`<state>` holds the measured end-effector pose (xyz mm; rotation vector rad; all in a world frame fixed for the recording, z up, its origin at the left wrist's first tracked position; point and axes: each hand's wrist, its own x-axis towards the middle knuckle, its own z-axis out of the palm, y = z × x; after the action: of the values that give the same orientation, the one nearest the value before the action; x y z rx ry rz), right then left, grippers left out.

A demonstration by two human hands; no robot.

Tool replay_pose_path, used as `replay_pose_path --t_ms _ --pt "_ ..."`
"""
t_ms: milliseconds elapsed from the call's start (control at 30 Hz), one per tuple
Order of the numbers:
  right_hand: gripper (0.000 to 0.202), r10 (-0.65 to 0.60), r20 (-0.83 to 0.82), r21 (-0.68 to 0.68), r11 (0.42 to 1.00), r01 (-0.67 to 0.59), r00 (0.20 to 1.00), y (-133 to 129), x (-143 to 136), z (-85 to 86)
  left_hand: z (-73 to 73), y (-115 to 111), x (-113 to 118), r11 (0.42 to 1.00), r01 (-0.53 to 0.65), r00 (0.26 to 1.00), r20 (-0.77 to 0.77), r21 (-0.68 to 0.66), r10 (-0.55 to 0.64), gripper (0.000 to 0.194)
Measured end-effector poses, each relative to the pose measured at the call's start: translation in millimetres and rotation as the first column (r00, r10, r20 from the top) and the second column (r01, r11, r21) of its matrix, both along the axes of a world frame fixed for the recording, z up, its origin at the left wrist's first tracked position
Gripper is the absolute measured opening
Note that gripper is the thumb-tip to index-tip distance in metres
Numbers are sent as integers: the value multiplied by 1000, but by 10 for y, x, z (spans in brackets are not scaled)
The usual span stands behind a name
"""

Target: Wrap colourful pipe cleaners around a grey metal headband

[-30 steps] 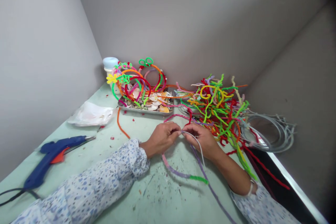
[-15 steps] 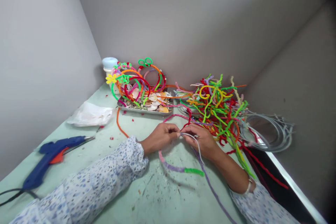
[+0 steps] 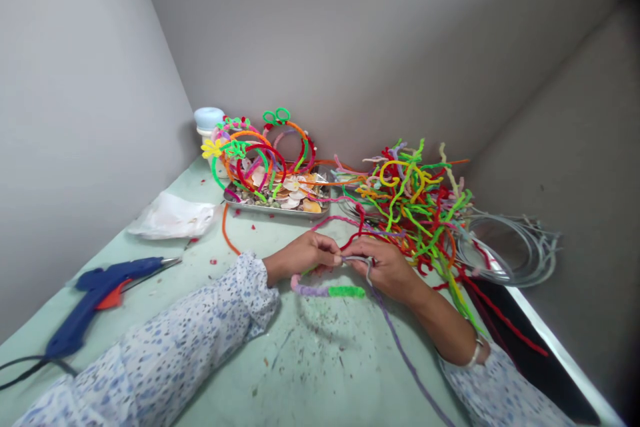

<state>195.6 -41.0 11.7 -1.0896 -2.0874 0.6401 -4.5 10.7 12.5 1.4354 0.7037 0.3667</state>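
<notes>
My left hand (image 3: 310, 255) and my right hand (image 3: 383, 267) meet fingertip to fingertip above the table. Between them runs a thin grey-white hoop, pinched by both thumbs and forefingers. Its wrapped end (image 3: 320, 291), pink, lilac and green, curves out below my left hand. A long purple fuzzy stem (image 3: 405, 357) trails from my right fingers down to the front edge of the view. Just behind the hands lie pink and red stems.
Finished colourful hoops stand on a metal tray (image 3: 287, 212) of shells. At left are a blue glue gun (image 3: 83, 307) and a plastic bag (image 3: 173, 216). Fuzzy stems (image 3: 415, 213) and clear hoops (image 3: 537, 267) lie at right. A lidded jar (image 3: 209, 119) stands behind.
The wrapped pink, lilac and green end has swung up and to the left. Both hands have shifted slightly, still pinching the hoop.
</notes>
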Motion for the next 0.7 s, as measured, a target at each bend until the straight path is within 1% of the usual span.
replay_pose_path --t_ms 100,200,367,467,600,633,700 --pt "19 48 -1 9 999 -48 999 -10 0 26 13 11 -16 998 21 1000 -19 -55 -22 25" --pt "24 98 20 13 995 -98 995 -31 -4 76 37 34 -37 995 59 997 -47 -80 -63 25" --pt "29 151 112 19 988 -154 982 -64 -15 157 73 56 -66 987 119 989 -71 -111 -127 20" --pt "28 161 119 27 986 -166 980 -82 -28 171 86 46 -81 981 141 986 -68 -129 -151 15" --pt "31 163 150 93 980 -178 975 -112 -47 169 136 39 -89 973 190 980 -35 -131 -196 9" --pt "31 164 160 117 976 -184 973 -118 -53 168 155 40 -89 960 227 970 -50 -162 -238 9" --pt "29 166 174 162 968 -194 971 -128 -66 169 190 44 -86 953 235 967 -57 -193 -250 10"
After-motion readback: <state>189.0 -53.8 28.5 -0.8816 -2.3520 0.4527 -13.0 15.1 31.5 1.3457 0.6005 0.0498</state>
